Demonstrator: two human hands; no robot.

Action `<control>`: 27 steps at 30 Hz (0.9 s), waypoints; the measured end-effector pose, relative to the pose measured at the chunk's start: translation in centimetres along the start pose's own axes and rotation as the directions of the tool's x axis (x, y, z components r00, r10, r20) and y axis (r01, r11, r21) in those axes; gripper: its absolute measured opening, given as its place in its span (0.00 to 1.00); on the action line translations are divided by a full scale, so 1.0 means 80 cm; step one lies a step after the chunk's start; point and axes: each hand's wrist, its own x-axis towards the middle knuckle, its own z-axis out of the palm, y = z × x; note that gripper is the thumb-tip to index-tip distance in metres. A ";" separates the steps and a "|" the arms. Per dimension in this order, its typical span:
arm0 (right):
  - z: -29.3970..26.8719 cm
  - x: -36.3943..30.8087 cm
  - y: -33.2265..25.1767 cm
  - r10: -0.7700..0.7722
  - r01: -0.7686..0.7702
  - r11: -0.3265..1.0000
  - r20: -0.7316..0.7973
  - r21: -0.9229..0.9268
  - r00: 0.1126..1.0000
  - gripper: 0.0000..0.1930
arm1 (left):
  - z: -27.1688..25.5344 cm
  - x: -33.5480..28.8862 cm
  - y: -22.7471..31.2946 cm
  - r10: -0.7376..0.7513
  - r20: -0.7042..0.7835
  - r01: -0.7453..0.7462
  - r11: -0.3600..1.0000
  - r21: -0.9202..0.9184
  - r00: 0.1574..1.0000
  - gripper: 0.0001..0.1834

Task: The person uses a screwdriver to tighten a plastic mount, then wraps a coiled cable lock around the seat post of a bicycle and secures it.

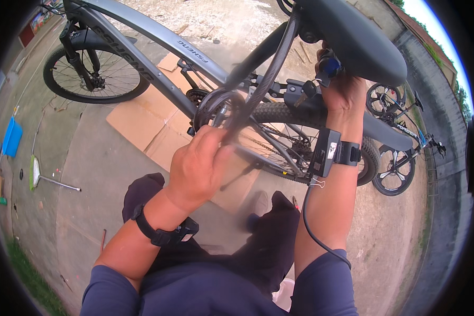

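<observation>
A grey bicycle (158, 68) stands across in front of me, its black saddle (358, 39) at the upper right. A dark, coiled cable lock (266, 87) hangs from beneath the saddle, with its loops low beside the frame. My left hand (197, 166) is closed round the lower loops, which are slightly blurred. Under the saddle, my right hand (342, 95) grips the blue-and-black lock head (329, 66), its fingers partly hidden behind it. Keys (305, 94) dangle next to that head, above the rear wheel (371, 160).
Flattened cardboard (142, 118) lies beneath the bicycle. A second bicycle (397, 142) leans or stands at the right, near a grey wall (432, 100). On the left are a blue dustpan (11, 137) and a green-and-white broom-like tool (35, 173) on the concrete.
</observation>
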 end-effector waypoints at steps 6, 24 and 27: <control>0.007 0.039 -0.015 -0.002 0.072 0.940 0.206 -0.333 0.979 0.23 | 0.017 -0.006 0.001 0.037 0.034 -0.036 0.999 -0.039 0.999 0.10; 0.048 -0.041 -0.038 0.273 -0.239 0.961 0.340 -0.140 0.900 0.32 | 0.048 0.023 -0.027 0.093 -0.075 -0.104 0.981 -0.166 0.993 0.11; 0.044 -0.057 -0.032 0.079 -0.019 0.933 0.155 -0.358 0.985 0.29 | 0.050 0.024 -0.032 0.098 -0.092 -0.114 0.974 -0.194 0.991 0.11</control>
